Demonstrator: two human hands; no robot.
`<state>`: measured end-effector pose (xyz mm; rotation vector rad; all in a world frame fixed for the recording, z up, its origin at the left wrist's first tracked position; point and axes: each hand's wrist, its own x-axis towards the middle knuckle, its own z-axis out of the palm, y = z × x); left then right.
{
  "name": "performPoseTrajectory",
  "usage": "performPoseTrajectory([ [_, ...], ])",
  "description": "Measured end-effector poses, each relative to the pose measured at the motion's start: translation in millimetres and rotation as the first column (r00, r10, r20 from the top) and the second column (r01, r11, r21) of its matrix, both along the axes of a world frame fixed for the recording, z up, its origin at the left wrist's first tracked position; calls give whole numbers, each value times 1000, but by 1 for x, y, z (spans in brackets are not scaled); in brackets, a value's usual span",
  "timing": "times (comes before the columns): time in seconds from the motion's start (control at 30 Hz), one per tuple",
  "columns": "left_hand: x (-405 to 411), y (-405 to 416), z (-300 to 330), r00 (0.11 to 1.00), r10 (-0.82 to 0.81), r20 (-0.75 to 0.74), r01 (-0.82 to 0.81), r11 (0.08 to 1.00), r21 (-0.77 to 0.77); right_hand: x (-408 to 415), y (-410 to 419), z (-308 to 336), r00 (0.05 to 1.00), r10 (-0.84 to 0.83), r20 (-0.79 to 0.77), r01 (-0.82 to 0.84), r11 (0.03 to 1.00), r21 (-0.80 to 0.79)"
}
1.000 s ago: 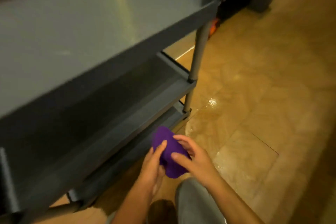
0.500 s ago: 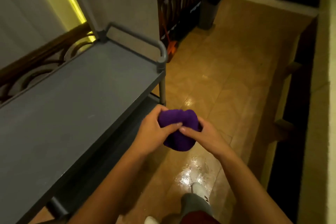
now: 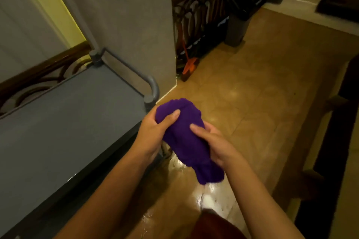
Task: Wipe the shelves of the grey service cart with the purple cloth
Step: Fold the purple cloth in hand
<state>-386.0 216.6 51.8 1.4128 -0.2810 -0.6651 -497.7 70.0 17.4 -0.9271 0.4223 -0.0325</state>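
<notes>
Glossy tan floor tiles [image 3: 262, 103] fill the right of the scene, with wet glare patches near your feet, and a grey wall stands at the far side. Your grey service cart [image 3: 68, 122] sits at the left, its top shelf bare and its handle rail [image 3: 136, 72] at the far end. You hold the purple cloth [image 3: 186, 137] bunched in the air just right of the cart's near corner, not touching any shelf. Your left hand [image 3: 153, 134] is closed on the cloth's upper part, thumb pressed across it; your right hand [image 3: 215, 145] is clamped on its lower part, with a loose tail hanging below. Risk noted: the floor looks wet, so a step toward the cart could slip. A second risk is the hanging tail, which may drag on the tiles or snag the cart's corner post if you lower it unfolded. An uneven wad would likely wipe in streaks. Containers: a dark bin [image 3: 237, 29] stands at the far railing; its contents cannot be made out. The lower shelves are hidden from this angle.
</notes>
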Motion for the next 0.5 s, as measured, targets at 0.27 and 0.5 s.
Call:
performPoseTrajectory([
  [0.27, 85, -61, 10, 995, -39, 93, 18, 976, 216, 135, -128, 57, 931, 353, -91, -332, 717, -613],
  [0.5, 191, -113, 1, 976, 158, 150, -168, 984, 60, 282, -174, 66, 810, 566, -153, -461, 453, -763],
])
